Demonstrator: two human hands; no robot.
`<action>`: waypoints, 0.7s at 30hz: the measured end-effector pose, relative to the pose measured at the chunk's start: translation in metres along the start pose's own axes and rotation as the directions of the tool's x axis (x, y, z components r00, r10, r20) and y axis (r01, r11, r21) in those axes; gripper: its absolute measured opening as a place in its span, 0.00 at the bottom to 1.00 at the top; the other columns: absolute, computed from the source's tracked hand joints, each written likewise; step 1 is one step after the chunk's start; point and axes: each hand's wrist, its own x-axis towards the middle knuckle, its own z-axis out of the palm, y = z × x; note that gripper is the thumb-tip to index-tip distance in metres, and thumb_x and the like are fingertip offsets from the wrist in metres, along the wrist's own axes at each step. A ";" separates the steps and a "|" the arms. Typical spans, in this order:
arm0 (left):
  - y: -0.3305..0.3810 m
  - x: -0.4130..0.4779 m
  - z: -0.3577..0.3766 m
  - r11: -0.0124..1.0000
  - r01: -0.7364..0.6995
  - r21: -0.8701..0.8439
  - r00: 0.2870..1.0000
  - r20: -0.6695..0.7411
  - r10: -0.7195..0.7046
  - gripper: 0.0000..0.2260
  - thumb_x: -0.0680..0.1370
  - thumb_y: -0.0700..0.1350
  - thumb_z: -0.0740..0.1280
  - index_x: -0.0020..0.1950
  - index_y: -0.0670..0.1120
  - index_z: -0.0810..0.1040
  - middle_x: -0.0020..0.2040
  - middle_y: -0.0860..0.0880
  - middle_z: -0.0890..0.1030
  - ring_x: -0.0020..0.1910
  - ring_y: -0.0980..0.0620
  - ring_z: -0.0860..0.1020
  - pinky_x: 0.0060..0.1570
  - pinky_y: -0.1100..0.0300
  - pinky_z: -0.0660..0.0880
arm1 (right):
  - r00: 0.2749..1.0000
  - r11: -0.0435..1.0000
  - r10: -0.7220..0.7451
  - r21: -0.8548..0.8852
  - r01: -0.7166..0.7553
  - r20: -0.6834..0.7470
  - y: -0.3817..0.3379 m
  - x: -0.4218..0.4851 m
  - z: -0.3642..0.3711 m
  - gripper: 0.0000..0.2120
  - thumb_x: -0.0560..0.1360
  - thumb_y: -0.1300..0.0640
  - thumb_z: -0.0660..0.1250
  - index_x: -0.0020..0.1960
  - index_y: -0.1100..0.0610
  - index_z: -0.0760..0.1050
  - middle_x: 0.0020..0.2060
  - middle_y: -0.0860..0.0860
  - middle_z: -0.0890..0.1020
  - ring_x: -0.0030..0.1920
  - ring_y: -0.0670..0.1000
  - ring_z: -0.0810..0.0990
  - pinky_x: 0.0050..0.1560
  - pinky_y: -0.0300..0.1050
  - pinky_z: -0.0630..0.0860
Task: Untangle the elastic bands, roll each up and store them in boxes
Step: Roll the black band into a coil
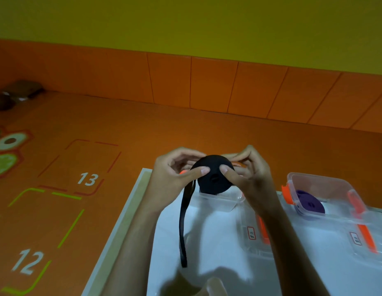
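Note:
A black elastic band [214, 178] is wound into a thick roll and held up above the white table [217, 242]. My left hand [177, 167] grips the roll's left side, thumb on its face. My right hand [247, 167] grips its right side, thumb pressed beside the centre hole. A loose tail of the black band [183, 229] hangs down to the table. Under the roll sits a clear plastic box [220, 198] with orange clips. At the right, a second clear box [320, 195] holds a rolled purple band [309, 202].
Two clear lids with orange clips [260, 231] [360, 238] lie on the table in front of the boxes. The table's left edge [119, 227] borders an orange floor with numbered markings. An orange and yellow wall runs behind. Brown objects [17, 92] sit far left.

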 end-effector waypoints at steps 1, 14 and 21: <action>-0.001 0.000 0.002 1.000 0.001 -0.006 1.000 -0.020 -0.001 0.11 0.73 0.40 0.82 0.52 0.50 0.87 0.48 0.50 0.88 0.46 0.54 0.86 0.47 0.63 0.80 | 0.999 0.999 0.036 0.009 -0.036 0.004 -0.001 0.000 -0.001 0.13 0.70 0.53 0.78 0.49 0.51 0.75 0.48 0.53 0.88 0.51 0.56 0.88 0.44 0.51 0.87; -0.004 0.002 0.000 0.999 -0.031 0.018 0.999 0.045 0.030 0.10 0.76 0.42 0.79 0.56 0.51 0.88 0.53 0.50 0.88 0.55 0.49 0.86 0.54 0.61 0.81 | 0.997 0.998 0.056 0.016 -0.057 0.052 0.005 -0.001 -0.001 0.16 0.69 0.53 0.79 0.50 0.49 0.74 0.49 0.52 0.87 0.49 0.57 0.88 0.41 0.46 0.85; -0.010 0.002 0.000 1.000 -0.011 0.024 0.999 0.047 0.010 0.12 0.77 0.45 0.79 0.58 0.56 0.88 0.55 0.53 0.88 0.56 0.53 0.86 0.54 0.65 0.79 | 0.992 0.984 -0.112 -0.133 0.118 0.051 -0.004 -0.001 -0.003 0.21 0.73 0.58 0.80 0.60 0.37 0.83 0.53 0.40 0.87 0.55 0.45 0.87 0.49 0.37 0.84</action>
